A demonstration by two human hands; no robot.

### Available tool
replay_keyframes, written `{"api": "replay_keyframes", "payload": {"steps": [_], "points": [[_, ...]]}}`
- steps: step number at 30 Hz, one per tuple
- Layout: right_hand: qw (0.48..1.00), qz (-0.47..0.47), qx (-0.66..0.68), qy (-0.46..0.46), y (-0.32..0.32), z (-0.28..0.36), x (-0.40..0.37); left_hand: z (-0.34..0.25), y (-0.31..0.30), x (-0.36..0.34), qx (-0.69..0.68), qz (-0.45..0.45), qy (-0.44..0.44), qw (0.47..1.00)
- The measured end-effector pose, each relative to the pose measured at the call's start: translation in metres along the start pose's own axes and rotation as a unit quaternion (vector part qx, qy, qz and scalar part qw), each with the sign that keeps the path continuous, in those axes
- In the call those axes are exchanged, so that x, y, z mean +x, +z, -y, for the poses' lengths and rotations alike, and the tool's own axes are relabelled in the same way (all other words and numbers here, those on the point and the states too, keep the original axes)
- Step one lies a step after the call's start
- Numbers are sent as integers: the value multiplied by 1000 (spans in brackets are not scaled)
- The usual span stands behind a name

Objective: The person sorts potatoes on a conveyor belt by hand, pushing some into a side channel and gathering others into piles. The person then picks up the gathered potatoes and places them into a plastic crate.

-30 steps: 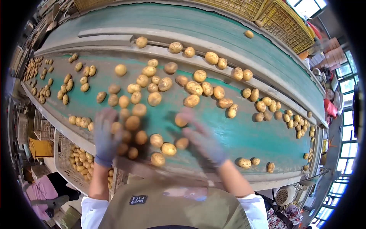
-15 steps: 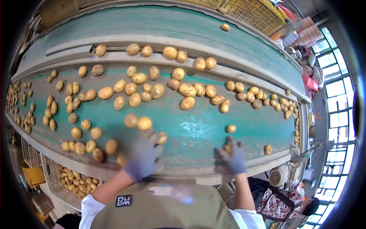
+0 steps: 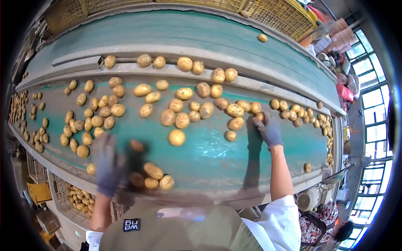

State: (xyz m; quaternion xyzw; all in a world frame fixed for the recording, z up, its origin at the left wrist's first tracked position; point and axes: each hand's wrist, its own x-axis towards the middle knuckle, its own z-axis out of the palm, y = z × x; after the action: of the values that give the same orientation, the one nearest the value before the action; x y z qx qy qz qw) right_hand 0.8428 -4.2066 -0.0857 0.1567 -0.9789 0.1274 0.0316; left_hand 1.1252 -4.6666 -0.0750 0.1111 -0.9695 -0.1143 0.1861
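Note:
Many potatoes (image 3: 177, 137) lie spread on the green conveyor belt (image 3: 217, 159) in front of me. My gloved right hand (image 3: 269, 130) is stretched far over the belt, its fingers closed around a potato (image 3: 260, 116) at the right end of a cluster. Over the left part of the belt, my gloved left hand (image 3: 108, 165) is smeared by motion, so its grip cannot be made out. Just right of it is a blurred potato (image 3: 136, 145). Closer to my apron, a few potatoes (image 3: 153, 170) sit together by the near belt edge.
A metal ledge (image 3: 167, 69) with several potatoes divides this belt from a second green belt (image 3: 176, 29) behind. Yellow crates (image 3: 278, 16) stand beyond it. Below the near rail is a crate of potatoes (image 3: 79, 201). A motor (image 3: 308, 201) and another person (image 3: 320, 221) are at lower right.
My right hand has moved forward from the near edge to the potato cluster. My left hand has swept leftward. Potatoes on the belt have shifted, with several now grouped near the left hand.

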Motion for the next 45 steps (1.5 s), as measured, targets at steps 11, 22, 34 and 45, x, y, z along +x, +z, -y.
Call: {"api": "replay_keyframes", "payload": {"steps": [11,22,34,45], "points": [[996,58,53,-35,36,136,47,-7,28,-14,-28,191,192,962],[948,46,316,5,37,241,-11,265,-9,19,183,107,-17,977],[876,43,463,130,72,219,82,206,-48,0,-116,185,62,974],[861,163,482,14,90,405,14,321,-43,-5,96,113,54,987]]}}
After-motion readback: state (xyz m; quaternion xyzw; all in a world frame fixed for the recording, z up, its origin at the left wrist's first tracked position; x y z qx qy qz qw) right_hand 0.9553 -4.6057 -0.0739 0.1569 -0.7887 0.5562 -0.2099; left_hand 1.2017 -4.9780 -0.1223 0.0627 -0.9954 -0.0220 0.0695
